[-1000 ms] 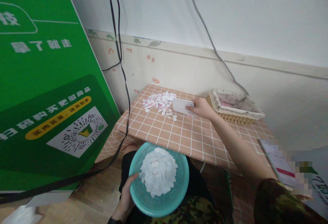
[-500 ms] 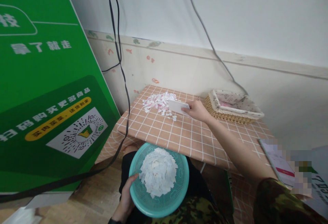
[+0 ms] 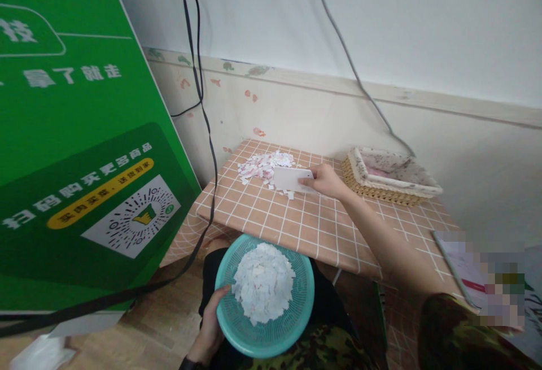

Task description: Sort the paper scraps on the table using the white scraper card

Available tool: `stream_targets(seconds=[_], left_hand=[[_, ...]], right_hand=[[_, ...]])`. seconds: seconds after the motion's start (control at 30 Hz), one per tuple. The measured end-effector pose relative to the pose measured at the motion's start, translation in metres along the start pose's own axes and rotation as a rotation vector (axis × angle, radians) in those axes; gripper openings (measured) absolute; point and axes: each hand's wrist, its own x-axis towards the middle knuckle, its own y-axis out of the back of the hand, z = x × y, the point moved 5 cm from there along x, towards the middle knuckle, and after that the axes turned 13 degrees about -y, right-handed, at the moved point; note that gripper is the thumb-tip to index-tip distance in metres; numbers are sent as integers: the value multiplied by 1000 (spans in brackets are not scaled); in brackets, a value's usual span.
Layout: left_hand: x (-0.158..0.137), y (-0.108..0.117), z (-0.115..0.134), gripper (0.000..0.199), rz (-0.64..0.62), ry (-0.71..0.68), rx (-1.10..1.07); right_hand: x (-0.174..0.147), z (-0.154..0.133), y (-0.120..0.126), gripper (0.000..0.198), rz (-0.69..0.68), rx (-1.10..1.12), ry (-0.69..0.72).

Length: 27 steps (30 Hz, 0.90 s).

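My left hand (image 3: 213, 317) grips the left rim of a round teal plastic basket (image 3: 271, 346), its thumb over the edge. A heap of pale paper scraps (image 3: 265, 284) lies in the basket, which sits at my lap below the table edge. Over the table, my right hand (image 3: 324, 182) pinches the right end of a flat white rectangular card or plate (image 3: 292, 179). That flat piece is tilted beside a pile of white and pinkish paper scraps (image 3: 265, 165) and hides part of it. A few loose scraps lie just below the piece.
A wicker basket (image 3: 387, 196) with a fabric lining stands at the table's back right. The table (image 3: 305, 229) has a brown checked cover. A large green panel (image 3: 84, 133) rises at left, with a black cable (image 3: 214, 178) hanging before it. Papers lie far right.
The white flat piece has shifted slightly left and tilted so more of its face shows. My right hand still holds it, and my left hand keeps the basket in place.
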Motion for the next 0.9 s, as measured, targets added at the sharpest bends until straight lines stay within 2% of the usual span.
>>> stream_targets(seconds=[0.2,0.43,0.67,0.9], left_hand=[[-2,-5,4,21,-28,-21,2],[-1,-4,3,21,-37,-30,5],[0,-3,2,20,-32,-18,-9],[0,-3,3,22,-35,-30,-16]], right_hand=[[2,-2,4,28,55,3,-10],[1,-10,-6,25,-23,31,39],[-3,-13,3,25,4,-18,28],[-5,-23,-3,18,-28,-24,80]])
